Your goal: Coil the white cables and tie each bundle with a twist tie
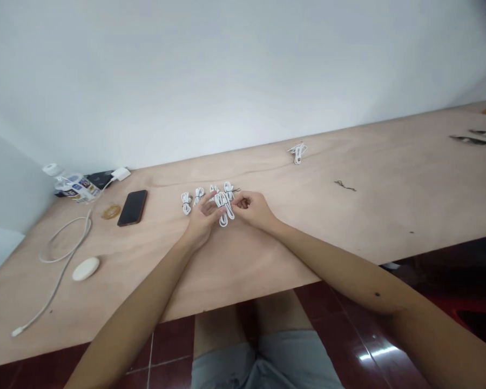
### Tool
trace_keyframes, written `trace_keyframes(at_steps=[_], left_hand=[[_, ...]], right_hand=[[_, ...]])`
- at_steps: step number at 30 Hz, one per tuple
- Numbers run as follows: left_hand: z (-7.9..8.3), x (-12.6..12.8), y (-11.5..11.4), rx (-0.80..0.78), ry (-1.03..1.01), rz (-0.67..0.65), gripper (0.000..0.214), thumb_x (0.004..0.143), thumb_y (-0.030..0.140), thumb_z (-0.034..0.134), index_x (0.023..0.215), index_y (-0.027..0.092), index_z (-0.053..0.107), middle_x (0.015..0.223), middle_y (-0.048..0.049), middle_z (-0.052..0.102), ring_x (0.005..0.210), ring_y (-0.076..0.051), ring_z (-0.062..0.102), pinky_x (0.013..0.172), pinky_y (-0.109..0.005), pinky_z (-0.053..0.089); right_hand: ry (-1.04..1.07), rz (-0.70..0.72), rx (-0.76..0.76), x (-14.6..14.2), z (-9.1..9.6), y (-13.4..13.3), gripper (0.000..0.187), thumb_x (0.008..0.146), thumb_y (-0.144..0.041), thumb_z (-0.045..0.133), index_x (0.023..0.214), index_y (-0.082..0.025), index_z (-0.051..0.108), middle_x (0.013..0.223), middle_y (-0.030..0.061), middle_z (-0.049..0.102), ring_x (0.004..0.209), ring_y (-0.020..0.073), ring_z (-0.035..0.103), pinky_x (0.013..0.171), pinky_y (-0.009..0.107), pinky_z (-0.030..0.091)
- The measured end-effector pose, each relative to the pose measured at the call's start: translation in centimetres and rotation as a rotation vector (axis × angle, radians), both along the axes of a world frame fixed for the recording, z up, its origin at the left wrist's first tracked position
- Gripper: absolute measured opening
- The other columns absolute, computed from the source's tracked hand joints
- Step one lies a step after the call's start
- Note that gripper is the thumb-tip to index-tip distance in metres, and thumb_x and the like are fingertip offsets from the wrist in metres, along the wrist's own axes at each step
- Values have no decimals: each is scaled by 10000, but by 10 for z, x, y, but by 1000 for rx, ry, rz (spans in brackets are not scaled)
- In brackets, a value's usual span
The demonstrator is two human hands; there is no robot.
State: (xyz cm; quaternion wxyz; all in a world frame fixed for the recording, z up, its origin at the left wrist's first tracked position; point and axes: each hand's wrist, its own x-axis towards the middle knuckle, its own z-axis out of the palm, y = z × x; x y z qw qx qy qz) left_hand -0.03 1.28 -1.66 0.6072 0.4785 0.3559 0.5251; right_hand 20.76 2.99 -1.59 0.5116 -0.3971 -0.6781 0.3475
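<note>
A coiled white cable [225,208] with a dark tie around its middle is held in my left hand [202,220], between thumb and fingers, just above the table. At its right side my right hand [253,208] is closed in a pinch, thumb and forefinger against the bundle at the tie; what lies between those fingertips is too small to make out. Behind my hands lie several tied white bundles: one at the left [186,203], a neighbouring bundle [199,195] and a right-hand bundle [229,190] with a loose dark tie end. My left fingers partly cover others.
Farther back on the wooden table [267,259] lies another white cable [298,153]. Thin black ties [345,186] rest at the right. Leftward are a phone [132,208], a tape roll [110,212], a white oval object [86,268], a charging cable [67,258] and a bottle [75,186].
</note>
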Motion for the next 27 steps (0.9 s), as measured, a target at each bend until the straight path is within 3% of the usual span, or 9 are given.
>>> trace_keyframes(at_steps=[5, 10, 13, 19, 23, 27], left_hand=[[-3, -3, 5, -138, -61, 58, 678, 696, 242, 1006, 1263, 186, 638, 1047, -56, 759, 910, -170, 745, 856, -319, 591], [3, -3, 0, -118, -53, -114, 501, 703, 274, 998, 961, 199, 575, 902, -13, 727, 840, -184, 745, 790, -337, 592], [10, -2, -6, -121, -3, -194, 579, 704, 281, 995, 785, 211, 427, 763, 27, 635, 773, -186, 739, 718, -321, 568], [20, -7, -12, -149, 68, -357, 653, 728, 275, 969, 718, 221, 318, 744, 10, 618, 758, -192, 743, 647, -292, 520], [25, -13, -12, -222, 133, -440, 682, 691, 276, 978, 682, 221, 298, 695, 34, 533, 677, -152, 683, 590, -273, 500], [27, -21, -11, -237, 230, -550, 702, 661, 279, 989, 655, 226, 290, 637, 58, 445, 599, -140, 628, 512, -255, 430]], right_hand=[[30, -8, 28, 2, -1, 2, 138, 824, -311, 768, 835, -177, 736, 699, -13, 616, 637, 133, 499, 617, 287, 401], [62, 212, -60, 3, -3, 6, 229, 809, -374, 819, 805, -186, 688, 716, -15, 620, 663, 143, 522, 629, 280, 423], [111, 383, -136, 3, 1, 5, 310, 759, -415, 884, 868, -185, 706, 819, 11, 704, 755, 183, 620, 713, 306, 515], [156, 542, -155, 8, 8, 6, 266, 816, -411, 879, 882, -182, 760, 904, 40, 742, 831, 199, 699, 802, 332, 574], [147, 624, -170, 17, 11, 11, 345, 734, -453, 950, 846, -174, 780, 1057, 87, 744, 888, 204, 719, 801, 334, 590], [93, 711, -258, 27, 14, 12, 363, 730, -468, 948, 810, -159, 774, 980, 96, 762, 876, 208, 720, 789, 336, 586]])
